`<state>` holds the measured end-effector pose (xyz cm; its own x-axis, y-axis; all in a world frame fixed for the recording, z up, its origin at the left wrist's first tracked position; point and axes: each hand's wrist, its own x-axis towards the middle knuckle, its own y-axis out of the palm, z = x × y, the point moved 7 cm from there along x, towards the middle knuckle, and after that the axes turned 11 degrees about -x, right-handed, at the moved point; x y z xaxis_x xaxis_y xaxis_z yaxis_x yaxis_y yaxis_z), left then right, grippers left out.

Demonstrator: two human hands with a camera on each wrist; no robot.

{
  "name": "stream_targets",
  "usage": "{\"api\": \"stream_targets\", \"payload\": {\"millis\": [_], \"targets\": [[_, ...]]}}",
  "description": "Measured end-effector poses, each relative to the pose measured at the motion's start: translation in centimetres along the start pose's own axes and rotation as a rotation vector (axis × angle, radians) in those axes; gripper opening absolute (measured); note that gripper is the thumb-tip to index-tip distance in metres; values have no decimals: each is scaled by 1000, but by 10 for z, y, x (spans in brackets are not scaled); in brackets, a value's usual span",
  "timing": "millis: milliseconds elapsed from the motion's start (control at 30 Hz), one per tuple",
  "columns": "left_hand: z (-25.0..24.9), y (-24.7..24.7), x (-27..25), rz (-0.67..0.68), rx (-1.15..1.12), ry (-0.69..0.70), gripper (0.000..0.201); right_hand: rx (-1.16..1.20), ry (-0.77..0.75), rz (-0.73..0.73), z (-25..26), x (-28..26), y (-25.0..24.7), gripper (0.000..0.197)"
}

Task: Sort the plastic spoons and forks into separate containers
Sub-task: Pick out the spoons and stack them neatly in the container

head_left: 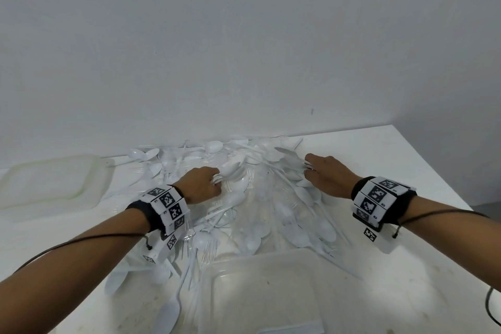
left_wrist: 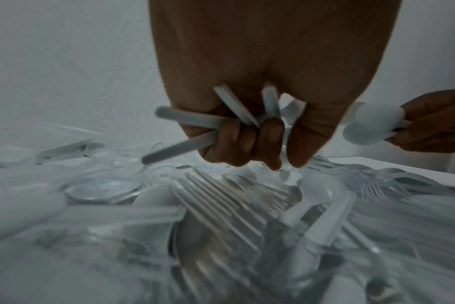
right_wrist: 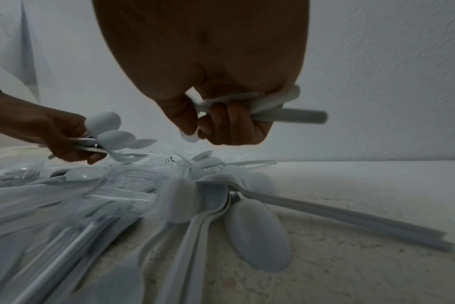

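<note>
A big heap of white plastic spoons and forks [head_left: 260,198] covers the middle of the white table. My left hand [head_left: 203,183] hovers over the heap's left part and grips a bundle of white spoons [head_left: 230,169]; their handles [left_wrist: 195,121] stick out of my fist, fingers [left_wrist: 247,142] curled round them. My right hand [head_left: 325,173] is over the heap's right part, fingers [right_wrist: 229,123] curled round several white spoon handles [right_wrist: 286,115]. Their bowls [head_left: 288,156] point left toward the heap. More spoons [right_wrist: 255,232] lie just under this hand.
An empty clear plastic container [head_left: 260,293] stands at the near edge in front of me. A clear lid or tray [head_left: 51,182] lies at the left. The white wall runs right behind the heap. The table's right edge [head_left: 439,168] is close to my right wrist.
</note>
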<state>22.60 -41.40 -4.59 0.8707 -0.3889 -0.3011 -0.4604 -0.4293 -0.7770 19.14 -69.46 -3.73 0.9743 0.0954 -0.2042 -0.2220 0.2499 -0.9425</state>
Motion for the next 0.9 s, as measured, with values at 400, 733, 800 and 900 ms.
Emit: {"api": "stream_targets", "payload": {"millis": [400,733,800,900], "targets": [[5,18,-5,43,149,-25,17,-30,82,-21,7,4,-9,34],[6,14,2,-8,72,-7,18,15,-5,-75,26,13,-9,19],[11,5,5,-49,-4,-56,22,29,13,-76,26,14,-10,21],[13,-2,9,-92,-81,-78,28,91,49,-66,21,15,-11,25]]}}
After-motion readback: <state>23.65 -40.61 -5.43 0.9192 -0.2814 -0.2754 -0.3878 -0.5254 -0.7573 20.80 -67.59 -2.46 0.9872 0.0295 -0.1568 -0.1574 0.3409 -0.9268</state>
